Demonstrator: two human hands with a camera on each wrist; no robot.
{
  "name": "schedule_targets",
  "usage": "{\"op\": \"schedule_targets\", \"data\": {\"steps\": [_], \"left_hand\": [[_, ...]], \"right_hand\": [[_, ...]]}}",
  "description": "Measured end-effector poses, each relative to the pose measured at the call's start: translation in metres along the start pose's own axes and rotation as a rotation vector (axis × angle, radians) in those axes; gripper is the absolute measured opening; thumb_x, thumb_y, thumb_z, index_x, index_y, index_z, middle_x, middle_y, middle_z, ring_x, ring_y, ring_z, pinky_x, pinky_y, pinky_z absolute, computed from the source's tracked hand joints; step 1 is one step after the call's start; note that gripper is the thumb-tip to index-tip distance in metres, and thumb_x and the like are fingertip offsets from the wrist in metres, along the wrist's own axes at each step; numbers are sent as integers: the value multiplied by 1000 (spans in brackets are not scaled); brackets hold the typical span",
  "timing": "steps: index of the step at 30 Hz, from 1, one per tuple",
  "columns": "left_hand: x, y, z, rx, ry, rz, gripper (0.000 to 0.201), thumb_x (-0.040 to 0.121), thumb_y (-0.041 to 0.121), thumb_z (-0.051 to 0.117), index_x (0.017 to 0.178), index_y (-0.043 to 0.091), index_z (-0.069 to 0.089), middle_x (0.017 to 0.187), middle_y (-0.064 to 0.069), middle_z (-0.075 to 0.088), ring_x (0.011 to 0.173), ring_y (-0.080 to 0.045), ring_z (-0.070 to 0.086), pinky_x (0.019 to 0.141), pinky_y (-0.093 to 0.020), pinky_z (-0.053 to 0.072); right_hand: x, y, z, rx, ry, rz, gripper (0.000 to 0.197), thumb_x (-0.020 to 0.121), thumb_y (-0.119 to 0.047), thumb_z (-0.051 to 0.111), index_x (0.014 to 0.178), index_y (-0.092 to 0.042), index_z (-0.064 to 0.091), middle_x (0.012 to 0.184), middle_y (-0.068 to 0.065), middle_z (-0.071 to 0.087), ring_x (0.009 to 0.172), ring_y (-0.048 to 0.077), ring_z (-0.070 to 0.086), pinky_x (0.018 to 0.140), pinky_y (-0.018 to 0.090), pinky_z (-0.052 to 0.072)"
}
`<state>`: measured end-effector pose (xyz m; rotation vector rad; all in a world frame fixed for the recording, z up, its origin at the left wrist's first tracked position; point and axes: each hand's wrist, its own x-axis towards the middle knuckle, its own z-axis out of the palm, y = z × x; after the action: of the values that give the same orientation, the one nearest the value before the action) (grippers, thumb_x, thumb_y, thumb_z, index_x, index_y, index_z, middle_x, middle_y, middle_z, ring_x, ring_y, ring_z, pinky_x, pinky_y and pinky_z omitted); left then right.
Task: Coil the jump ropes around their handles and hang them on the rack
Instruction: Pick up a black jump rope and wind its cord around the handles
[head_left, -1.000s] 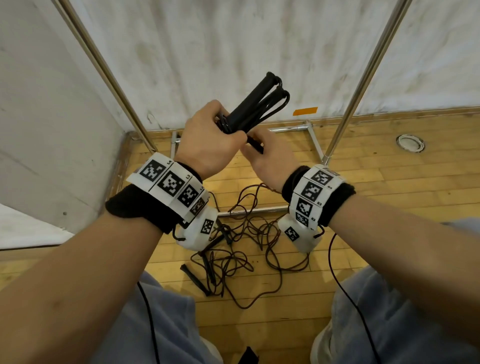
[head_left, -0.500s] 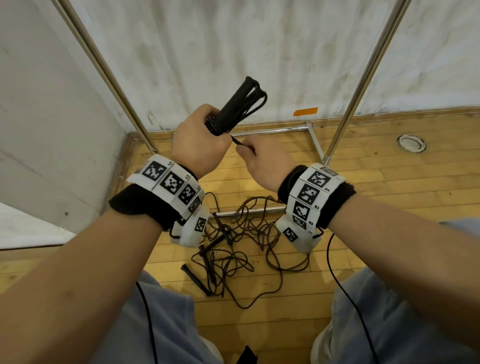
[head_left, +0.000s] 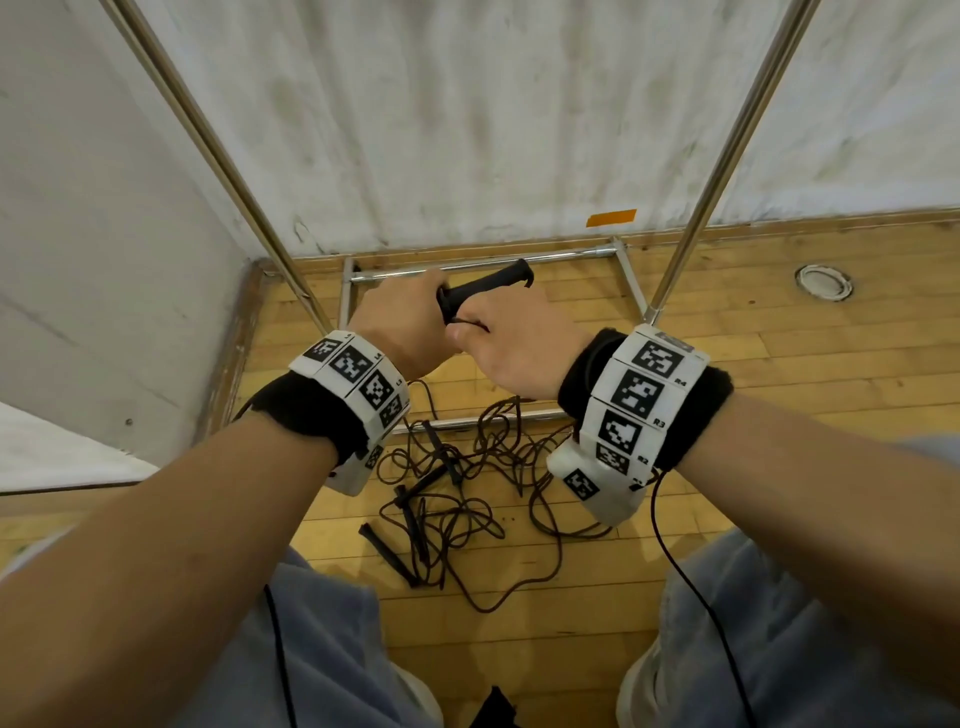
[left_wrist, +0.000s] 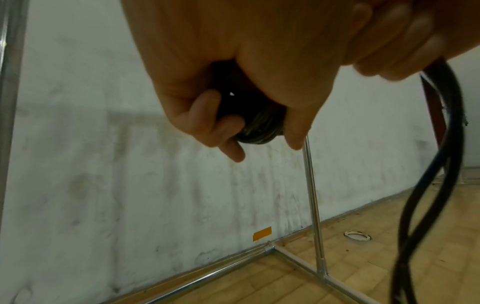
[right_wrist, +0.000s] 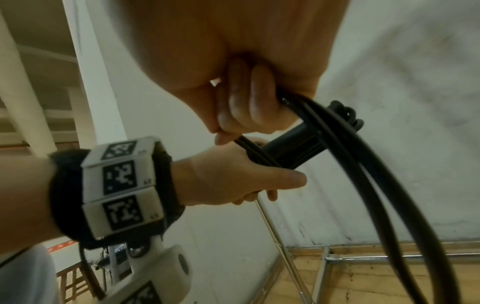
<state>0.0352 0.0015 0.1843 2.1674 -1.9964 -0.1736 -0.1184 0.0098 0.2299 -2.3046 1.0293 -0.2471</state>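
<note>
The black cylindrical jump-rope handles (head_left: 485, 287) are gripped in the closed left hand (head_left: 400, 332), pointing toward two o'clock. A loop of thin black rope (right_wrist: 345, 156) is pinched by the right hand (head_left: 514, 348), touching the left.

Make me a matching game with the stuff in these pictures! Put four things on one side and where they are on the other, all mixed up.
Things:
1. black handles
2. tangled ropes
3. orange tape
4. round metal ring

Places:
A. stuck low on the wall
B. set in the floor at the right, outside the rack
C. held in the left hand
D. lying in a heap on the wood floor

Pairs: 1-C, 2-D, 3-A, 4-B
</note>
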Motion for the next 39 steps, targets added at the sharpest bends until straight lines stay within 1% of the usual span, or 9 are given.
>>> {"op": "schedule_targets", "data": {"steps": [4, 8, 12, 17, 22, 26, 29, 34, 39], "left_hand": [[4, -5, 5, 48, -2, -73, 17, 76, 36, 58, 82, 25, 47, 67, 8, 45, 59, -12, 45, 51, -26, 32], [-1, -12, 11, 214, -84, -139, 24, 78, 40, 57, 71, 27, 39, 63, 6, 48, 53, -11, 44, 43, -22, 26], [-7, -6, 16, 264, -90, -79, 18, 80, 43, 53, 74, 26, 48, 62, 7, 50, 50, -11, 45, 42, -20, 26], [-15, 15, 18, 329, -114, 52, 37, 83, 61, 48, 85, 25, 54, 66, 6, 56, 56, -12, 51, 45, -23, 34], [-23, 23, 14, 234, -107, 66, 33, 81, 57, 46, 80, 24, 54, 62, 6, 56, 54, -12, 52, 44, -22, 38], [-23, 23, 10, 211, -119, 51, 27, 79, 51, 51, 81, 24, 52, 63, 6, 53, 55, -11, 50, 44, -22, 32], [-24, 23, 7, 141, -95, 88, 22, 77, 47, 54, 81, 26, 52, 64, 6, 53, 55, -9, 48, 44, -23, 30], [-28, 22, -10, -12, -115, 231, 14, 76, 42, 58, 79, 30, 50, 68, 8, 55, 62, -10, 50, 52, -26, 38], [-37, 27, -29, -158, -49, 310, 20, 70, 41, 53, 82, 25, 53, 66, 9, 53, 61, -14, 51, 53, -26, 39]], "right_hand": [[-2, 1, -3, -40, -12, -5, 32, 98, -29, 44, 69, -18, 52, 58, -5, 49, 49, 7, 44, 41, 14, 32], [-8, 6, -12, -197, 1, -25, 38, 96, -42, 43, 68, -20, 55, 55, -8, 46, 46, 7, 40, 43, 18, 24], [-6, 6, -18, -146, 58, -51, 27, 95, -34, 46, 83, -15, 61, 61, -6, 49, 52, 7, 41, 46, 20, 25], [5, 15, -27, -185, 213, -47, 30, 98, -33, 42, 89, -13, 62, 69, -6, 53, 59, 7, 44, 50, 18, 27], [9, 32, -35, -328, 289, -28, 38, 99, -43, 36, 86, -15, 59, 66, -4, 51, 61, 13, 49, 48, 21, 25], [12, 36, -36, -388, 339, -25, 40, 98, -46, 36, 88, -16, 61, 64, -7, 48, 64, 15, 49, 49, 24, 27], [15, 42, -41, -327, 354, 11, 40, 96, -47, 40, 89, -14, 63, 66, -4, 51, 66, 18, 52, 57, 27, 33], [22, 55, -47, -109, 325, 59, 50, 91, -50, 50, 86, -4, 68, 65, 6, 53, 59, 16, 45, 51, 25, 31], [22, 66, -54, 145, 292, 141, 55, 80, -59, 59, 69, -6, 65, 47, -2, 32, 40, 9, 29, 45, 23, 30]]}}
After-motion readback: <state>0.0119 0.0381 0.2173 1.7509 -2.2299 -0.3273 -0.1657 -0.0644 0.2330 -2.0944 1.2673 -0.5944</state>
